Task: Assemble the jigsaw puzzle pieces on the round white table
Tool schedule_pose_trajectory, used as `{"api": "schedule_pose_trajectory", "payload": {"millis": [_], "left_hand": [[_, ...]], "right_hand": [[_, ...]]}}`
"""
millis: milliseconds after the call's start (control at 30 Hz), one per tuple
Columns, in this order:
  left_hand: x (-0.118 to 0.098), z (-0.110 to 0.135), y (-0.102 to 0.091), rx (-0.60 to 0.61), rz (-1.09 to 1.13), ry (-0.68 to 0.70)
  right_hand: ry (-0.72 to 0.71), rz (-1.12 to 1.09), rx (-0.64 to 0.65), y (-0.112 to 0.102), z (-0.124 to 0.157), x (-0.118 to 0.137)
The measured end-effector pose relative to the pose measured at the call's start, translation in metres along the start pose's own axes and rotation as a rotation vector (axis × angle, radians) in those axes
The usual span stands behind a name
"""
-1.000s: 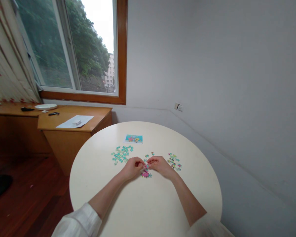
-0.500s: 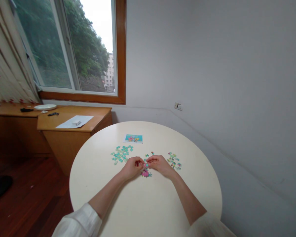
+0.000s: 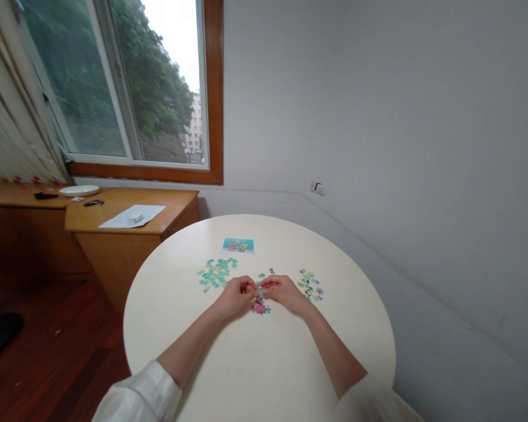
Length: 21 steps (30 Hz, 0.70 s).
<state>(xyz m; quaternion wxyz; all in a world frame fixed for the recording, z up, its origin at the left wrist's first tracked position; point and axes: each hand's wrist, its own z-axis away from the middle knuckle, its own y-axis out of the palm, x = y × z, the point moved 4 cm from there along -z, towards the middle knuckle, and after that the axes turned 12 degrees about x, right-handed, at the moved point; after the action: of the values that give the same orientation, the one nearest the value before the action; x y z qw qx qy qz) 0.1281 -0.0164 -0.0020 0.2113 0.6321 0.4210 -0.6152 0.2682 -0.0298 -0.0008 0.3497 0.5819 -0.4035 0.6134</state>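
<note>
My left hand [image 3: 239,296] and my right hand [image 3: 283,292] meet at the middle of the round white table, fingertips pinched close together over small jigsaw puzzle pieces. Between the fingertips shows a bit of teal and pink, apparently puzzle pieces. Just below them lies a pink cluster of joined puzzle pieces [image 3: 259,308]. Left of my left hand spreads a pile of teal puzzle pieces [image 3: 217,272]. Mixed yellow and green puzzle pieces [image 3: 310,285] lie to the right of my right hand. Beyond the hands rests a picture card [image 3: 237,245] with cartoon figures.
The round table [image 3: 264,363] stands against a grey wall with a socket [image 3: 319,188]. At the left is a wooden desk [image 3: 114,252] bearing a paper sheet [image 3: 134,216], a white plate [image 3: 80,190] and small dark items. Loose pieces lie just past my fingers.
Both hands stay in nearly the same place, with only slight finger movement at the pieces. The whole view has shifted very slightly.
</note>
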Motion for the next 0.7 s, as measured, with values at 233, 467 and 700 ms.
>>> {"api": "schedule_pose_trajectory", "payload": {"millis": [233,467,700], "left_hand": [[-0.0025,0.0000,-0.0031,-0.025,0.017,-0.003],[-0.0017,0.0000,-0.0011,0.014,0.042,-0.025],[-0.0015,0.0008,0.0034,0.082,0.124,-0.013]], "right_hand": [[0.030,0.054,-0.023,-0.0012,-0.0005,-0.0033],[0.020,0.113,-0.015,-0.0007,0.0002,-0.0008],[0.010,0.046,-0.013,-0.0005,-0.0014,-0.0042]]}}
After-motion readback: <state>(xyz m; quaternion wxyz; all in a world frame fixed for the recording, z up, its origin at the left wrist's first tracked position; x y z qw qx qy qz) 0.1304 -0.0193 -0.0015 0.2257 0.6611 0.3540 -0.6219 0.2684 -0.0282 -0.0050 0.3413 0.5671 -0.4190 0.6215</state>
